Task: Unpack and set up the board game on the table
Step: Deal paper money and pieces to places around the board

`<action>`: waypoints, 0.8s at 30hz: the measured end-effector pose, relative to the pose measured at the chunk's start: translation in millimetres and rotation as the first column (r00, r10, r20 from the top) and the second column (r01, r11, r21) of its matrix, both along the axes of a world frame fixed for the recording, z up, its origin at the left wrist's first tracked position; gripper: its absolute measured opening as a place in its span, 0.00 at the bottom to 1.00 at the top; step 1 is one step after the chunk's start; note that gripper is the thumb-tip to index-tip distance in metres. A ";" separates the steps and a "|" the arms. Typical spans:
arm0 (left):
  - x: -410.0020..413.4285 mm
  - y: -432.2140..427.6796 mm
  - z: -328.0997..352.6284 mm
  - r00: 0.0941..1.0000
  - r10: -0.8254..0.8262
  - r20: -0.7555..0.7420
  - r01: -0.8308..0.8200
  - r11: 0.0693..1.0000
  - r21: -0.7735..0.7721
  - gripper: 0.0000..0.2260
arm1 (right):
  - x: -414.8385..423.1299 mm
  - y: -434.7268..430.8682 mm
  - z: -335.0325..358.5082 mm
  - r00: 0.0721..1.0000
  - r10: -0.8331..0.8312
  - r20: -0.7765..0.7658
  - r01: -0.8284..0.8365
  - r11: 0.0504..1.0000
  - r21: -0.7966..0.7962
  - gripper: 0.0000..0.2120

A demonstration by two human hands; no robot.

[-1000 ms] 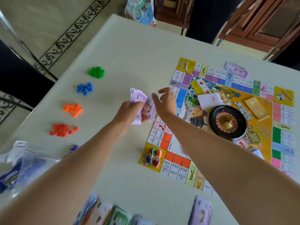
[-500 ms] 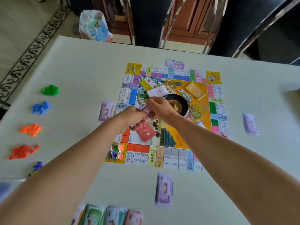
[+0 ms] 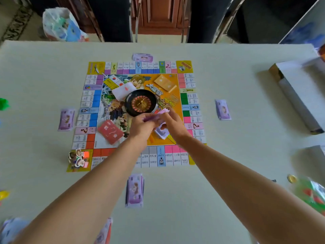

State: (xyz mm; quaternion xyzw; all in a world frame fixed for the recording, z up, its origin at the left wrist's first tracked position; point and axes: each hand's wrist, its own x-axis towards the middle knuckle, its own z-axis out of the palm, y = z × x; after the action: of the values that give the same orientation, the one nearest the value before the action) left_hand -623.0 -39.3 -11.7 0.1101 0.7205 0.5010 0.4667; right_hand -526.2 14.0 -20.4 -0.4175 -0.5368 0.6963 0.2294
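Observation:
The colourful game board (image 3: 91, 104) lies flat in the middle of the table. A black roulette wheel (image 3: 140, 103) sits at its centre, with a white card deck (image 3: 123, 90), an orange deck (image 3: 166, 83) and a red deck (image 3: 110, 132) around it. Small purple money piles lie beside each edge of the board: far pile (image 3: 142, 57), left pile (image 3: 66, 119), right pile (image 3: 223, 109), near pile (image 3: 134, 191). My left hand (image 3: 140, 125) and my right hand (image 3: 173, 124) meet over the board's near half, both gripping a stack of purple banknotes (image 3: 162, 132). Player tokens (image 3: 78, 158) stand on the near left corner square.
An open white box lid (image 3: 297, 95) lies at the right. A plastic bag with pieces (image 3: 311, 192) and a gold coin (image 3: 292, 178) are at the near right. Green pieces (image 3: 3, 103) sit at the left edge. More banknotes (image 3: 103, 233) lie at the near edge. Chairs stand beyond the table.
My view has swung right, from the table's left side to centred on the board. A purple pile now lies left of the board. My hands moved right with the banknotes.

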 end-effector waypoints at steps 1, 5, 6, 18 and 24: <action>6.5 2.1 -1.7 1.000 -0.015 -0.009 0.015 1.000 0.007 0.08 | 7.0 3.3 -0.2 1.000 -0.005 0.003 0.005 1.000 0.008 0.10; 21.7 6.6 -6.4 0.998 -0.018 -0.062 0.020 0.999 0.044 0.11 | 27.1 11.1 -1.2 0.999 0.039 0.002 -0.039 0.999 -0.037 0.09; 25.8 7.0 -6.4 0.996 -0.031 -0.083 0.034 0.999 0.038 0.11 | 30.5 11.9 -1.7 0.999 0.034 -0.003 -0.034 0.998 -0.052 0.09; 60.1 11.4 -13.2 0.949 -0.249 -0.192 0.250 0.968 -0.018 0.15 | 41.9 29.6 -24.3 0.955 -0.264 0.137 0.280 0.953 -0.112 0.06; 64.9 22.3 -13.8 0.971 -0.184 -0.153 0.168 0.980 -0.108 0.14 | 48.2 31.4 -27.9 0.958 -0.251 0.137 0.266 0.958 -0.110 0.05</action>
State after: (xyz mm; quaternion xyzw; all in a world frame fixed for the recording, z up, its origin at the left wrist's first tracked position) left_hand -558.1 -16.9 -25.5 0.1919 0.7664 0.4124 0.4536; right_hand -478.0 45.4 -48.3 -0.5396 -0.4449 0.6664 0.2584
